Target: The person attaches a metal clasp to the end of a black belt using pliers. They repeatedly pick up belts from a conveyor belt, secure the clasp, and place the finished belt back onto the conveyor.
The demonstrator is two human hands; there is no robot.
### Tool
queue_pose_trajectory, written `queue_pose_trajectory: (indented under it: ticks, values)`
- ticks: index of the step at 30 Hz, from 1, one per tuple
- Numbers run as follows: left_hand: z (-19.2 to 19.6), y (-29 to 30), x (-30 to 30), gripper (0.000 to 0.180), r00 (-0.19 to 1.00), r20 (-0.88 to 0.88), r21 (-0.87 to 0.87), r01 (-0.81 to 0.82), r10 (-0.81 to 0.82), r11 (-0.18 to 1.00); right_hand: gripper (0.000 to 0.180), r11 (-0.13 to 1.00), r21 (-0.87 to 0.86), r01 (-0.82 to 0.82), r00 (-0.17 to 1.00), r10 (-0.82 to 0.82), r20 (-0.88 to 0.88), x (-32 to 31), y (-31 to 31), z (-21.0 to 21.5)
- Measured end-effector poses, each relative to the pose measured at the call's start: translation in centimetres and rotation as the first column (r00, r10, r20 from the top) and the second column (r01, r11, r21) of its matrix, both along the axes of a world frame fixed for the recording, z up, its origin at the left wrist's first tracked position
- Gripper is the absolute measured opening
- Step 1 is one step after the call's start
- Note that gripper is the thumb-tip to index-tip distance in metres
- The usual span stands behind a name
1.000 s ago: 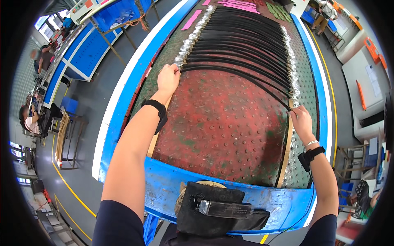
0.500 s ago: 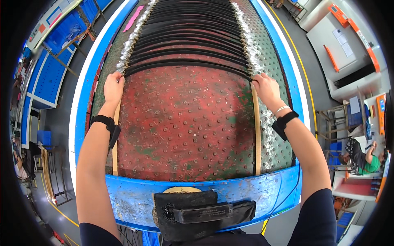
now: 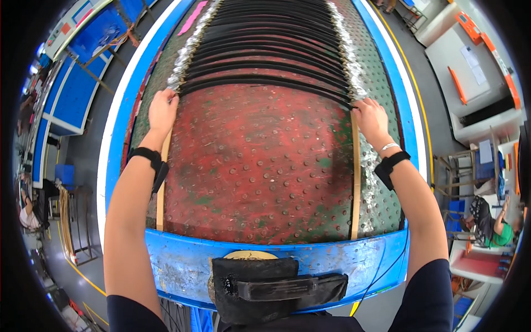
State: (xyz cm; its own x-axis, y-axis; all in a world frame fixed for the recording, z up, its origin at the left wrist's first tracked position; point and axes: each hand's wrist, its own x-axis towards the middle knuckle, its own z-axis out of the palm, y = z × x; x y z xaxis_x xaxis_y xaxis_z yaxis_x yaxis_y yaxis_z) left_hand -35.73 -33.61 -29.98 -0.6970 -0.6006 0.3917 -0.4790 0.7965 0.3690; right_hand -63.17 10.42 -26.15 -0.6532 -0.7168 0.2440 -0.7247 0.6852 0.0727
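Note:
My left hand (image 3: 162, 110) is closed in a pinch on the left end of the nearest black cord (image 3: 265, 81), beside the left wooden strip (image 3: 164, 182). At that cord's other end, my right hand (image 3: 371, 117) pinches too, just above the right wooden strip (image 3: 355, 182). Between the hands the cord bows slightly away from me. Beyond it, several more black cords (image 3: 271, 41) lie side by side across the table. Their ends meet white crinkled material along the left (image 3: 188, 52) and right (image 3: 349, 58). My fingertips partly hide the cord's ends.
The red and green studded tabletop (image 3: 260, 166) has a blue rim (image 3: 188, 254). A black pad with a strap (image 3: 254, 288) sits at the near edge. A pink strip (image 3: 192, 17) lies far left. A person in green (image 3: 500, 232) is at the far right.
The whole view has shifted a little, so the table and hands sit further right. Both hands keep their pinch at the nearest cord's ends, with little other change.

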Motion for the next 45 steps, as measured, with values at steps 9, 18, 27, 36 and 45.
queue_pose_trajectory:
  ticks: [9,18,27,36,45]
  values:
    - [0.3,0.5,-0.2,0.013,0.999,0.0,0.032,-0.038,0.038,0.999,0.011,0.998,-0.058,-0.031,1.0,0.03,-0.008,0.4,0.0,0.4]
    - [1.1,1.0,-0.3,0.013,0.99,0.081,-0.078,-0.108,0.114,0.991,0.011,0.999,-0.041,-0.014,1.0,0.013,-0.013,0.2,-0.1,-0.1]
    - [0.6,0.3,-0.4,0.012,0.995,0.081,-0.207,-0.032,0.05,0.978,0.011,1.0,-0.018,-0.018,0.997,0.017,-0.074,-0.1,-0.2,-0.1]
    - [0.7,-0.2,-0.4,0.01,0.999,0.032,-0.252,0.033,-0.026,0.967,0.013,1.0,-0.026,-0.007,0.997,0.005,-0.082,-0.1,-0.1,-0.4]
    - [0.8,-0.1,-0.6,0.011,0.993,0.107,-0.243,-0.027,0.054,0.97,0.011,0.998,-0.054,-0.022,0.998,0.019,-0.055,0.4,-0.3,-0.2]
